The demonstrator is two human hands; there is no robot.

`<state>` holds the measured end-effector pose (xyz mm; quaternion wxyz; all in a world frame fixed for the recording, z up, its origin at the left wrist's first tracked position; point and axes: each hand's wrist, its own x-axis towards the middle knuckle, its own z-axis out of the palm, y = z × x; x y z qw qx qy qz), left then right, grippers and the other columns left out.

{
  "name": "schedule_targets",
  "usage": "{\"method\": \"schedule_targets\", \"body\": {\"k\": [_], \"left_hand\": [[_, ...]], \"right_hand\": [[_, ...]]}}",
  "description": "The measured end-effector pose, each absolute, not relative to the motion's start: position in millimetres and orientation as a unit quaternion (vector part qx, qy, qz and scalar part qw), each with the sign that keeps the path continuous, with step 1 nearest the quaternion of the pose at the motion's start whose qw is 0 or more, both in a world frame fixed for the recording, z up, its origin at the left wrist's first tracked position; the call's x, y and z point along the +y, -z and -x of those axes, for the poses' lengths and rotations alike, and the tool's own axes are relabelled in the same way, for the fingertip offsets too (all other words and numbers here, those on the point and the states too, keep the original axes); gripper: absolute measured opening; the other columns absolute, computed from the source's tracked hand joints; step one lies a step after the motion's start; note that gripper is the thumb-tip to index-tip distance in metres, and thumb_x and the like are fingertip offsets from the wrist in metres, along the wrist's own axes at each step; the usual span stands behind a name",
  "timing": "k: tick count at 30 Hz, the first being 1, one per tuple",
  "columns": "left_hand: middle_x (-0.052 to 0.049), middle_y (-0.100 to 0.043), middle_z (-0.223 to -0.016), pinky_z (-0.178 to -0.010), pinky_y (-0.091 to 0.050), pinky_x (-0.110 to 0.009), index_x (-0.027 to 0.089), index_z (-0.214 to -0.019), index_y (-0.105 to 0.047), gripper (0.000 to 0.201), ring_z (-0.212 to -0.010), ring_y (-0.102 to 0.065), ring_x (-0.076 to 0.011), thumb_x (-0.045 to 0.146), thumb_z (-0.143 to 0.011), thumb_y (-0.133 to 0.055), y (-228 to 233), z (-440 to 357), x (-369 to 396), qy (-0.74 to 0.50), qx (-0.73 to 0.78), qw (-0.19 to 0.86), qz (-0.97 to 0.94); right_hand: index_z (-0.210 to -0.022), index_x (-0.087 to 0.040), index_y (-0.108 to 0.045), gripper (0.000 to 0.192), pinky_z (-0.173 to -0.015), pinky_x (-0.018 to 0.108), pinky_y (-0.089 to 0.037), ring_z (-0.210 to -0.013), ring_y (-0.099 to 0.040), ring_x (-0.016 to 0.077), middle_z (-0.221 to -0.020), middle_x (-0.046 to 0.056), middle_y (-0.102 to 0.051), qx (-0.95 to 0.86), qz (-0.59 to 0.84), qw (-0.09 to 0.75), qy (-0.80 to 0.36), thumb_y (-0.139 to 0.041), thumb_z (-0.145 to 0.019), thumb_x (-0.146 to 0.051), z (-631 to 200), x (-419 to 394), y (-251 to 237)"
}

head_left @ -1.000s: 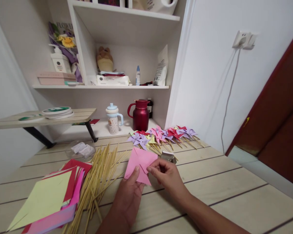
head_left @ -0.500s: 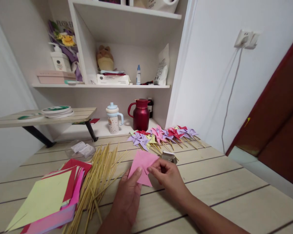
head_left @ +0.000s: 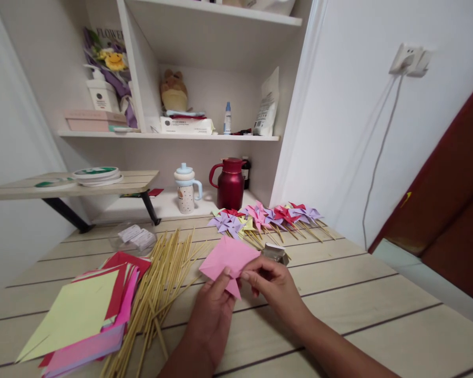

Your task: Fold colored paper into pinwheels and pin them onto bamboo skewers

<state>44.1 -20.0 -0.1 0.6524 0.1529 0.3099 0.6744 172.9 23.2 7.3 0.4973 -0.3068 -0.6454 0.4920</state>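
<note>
Pink paper square (head_left: pixel 227 260) is mid-fold, held just above the wooden tabletop (head_left: pixel 358 304) at centre, partly creased with flaps turned toward its middle. Left to right: stack of coloured paper sheets (head_left: pixel 82 310) (yellow-green on top, red and pink under) at the near left edge; pile of bamboo skewers (head_left: pixel 161 278) just beside it, fanned toward the person; left hand (head_left: pixel 213 315) pinching the square's lower edge from below, thumb on the paper; right hand (head_left: pixel 274 286) pinching the right flap near the centre with thumb and forefinger, fingers closed on it. Small metallic item (head_left: pixel 275 253) just behind the right hand, too unclear to identify. Row of finished paper pinwheels (head_left: pixel 268 218) on sticks lies at the far side, well apart from the hands. Judging by these, step in hand looks like gathering the corners into the centre. Next move calls for keeping the gathered flaps pinned with one hand while the other frees up; let go early and the flaps likely spring back.
</note>
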Motion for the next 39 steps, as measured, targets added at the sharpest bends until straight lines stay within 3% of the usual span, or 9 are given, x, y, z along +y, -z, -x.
{"method": "schedule_targets", "body": {"k": [10, 17, 30, 34, 37, 39], "left_hand": [[-0.012, -0.074, -0.111, -0.105, -0.048, -0.035, 0.014, -0.102, -0.068, 0.016, -0.115, -0.065, -0.0239, 0.012, -0.087, -0.063, -12.0, -48.5, -24.6, -0.675, 0.299, 0.664, -0.118], [-0.01, -0.075, -0.11, -0.108, -0.046, -0.038, 0.017, -0.108, -0.067, 0.024, -0.116, -0.065, -0.0231, 0.011, -0.085, -0.065, -11.1, -55.2, -28.9, -0.678, 0.283, 0.669, -0.115], [-0.007, -0.075, -0.109, -0.104, -0.048, -0.036, 0.022, -0.096, -0.072, 0.018, -0.119, -0.062, -0.0247, 0.018, -0.079, -0.072, -6.3, -56.1, -30.1, -0.694, 0.316, 0.632, -0.135], [-0.01, -0.075, -0.108, -0.102, -0.049, -0.036, 0.016, -0.099, -0.071, 0.02, -0.113, -0.065, -0.0243, 0.017, -0.078, -0.072, -12.2, -51.4, -27.9, -0.715, 0.337, 0.597, -0.14], [-0.011, -0.076, -0.106, -0.101, -0.049, -0.037, 0.014, -0.1, -0.072, 0.026, -0.108, -0.068, -0.0256, 0.018, -0.075, -0.075, -18.7, -47.6, -28.7, -0.711, 0.361, 0.584, -0.15], [-0.012, -0.076, -0.106, -0.1, -0.049, -0.038, 0.014, -0.101, -0.072, 0.031, -0.107, -0.068, -0.0264, 0.019, -0.071, -0.078, -20.5, -46.6, -30.0, -0.7, 0.371, 0.587, -0.165]], "right_hand": [[-0.067, -0.018, -0.068, 0.018, -0.051, 0.024, -0.041, -0.053, -0.05, 0.0121, -0.063, 0.0, -0.062, -0.652, 0.349, 0.51, -0.439, -0.072, -0.08, -0.03, -173.0, 26.6, -2.4], [-0.066, -0.018, -0.065, 0.021, -0.052, 0.025, -0.038, -0.054, -0.049, 0.0126, -0.063, -0.001, -0.06, -0.662, 0.381, 0.525, -0.375, -0.071, -0.081, -0.031, -171.7, 22.7, -5.8], [-0.063, -0.018, -0.062, 0.024, -0.054, 0.025, -0.034, -0.056, -0.044, 0.012, -0.059, -0.003, -0.052, -0.701, 0.353, 0.505, -0.36, -0.068, -0.083, -0.03, -169.0, 19.0, -7.7], [-0.088, -0.02, -0.072, 0.015, -0.055, 0.026, -0.035, -0.059, -0.044, 0.0134, -0.064, -0.004, -0.048, -0.693, 0.374, 0.524, -0.325, -0.072, -0.081, -0.033, -173.6, 20.4, -11.6], [-0.112, -0.026, -0.067, 0.031, -0.063, 0.027, -0.041, -0.069, -0.049, 0.0156, -0.077, -0.002, -0.051, -0.661, 0.386, 0.565, -0.309, -0.068, -0.084, -0.039, -181.8, 26.8, -14.8], [-0.124, -0.03, -0.06, 0.044, -0.077, 0.031, -0.046, -0.089, -0.056, 0.0192, -0.1, 0.003, -0.058, -0.643, 0.378, 0.569, -0.348, -0.07, -0.082, -0.043, -186.1, 32.6, -16.0]]}}
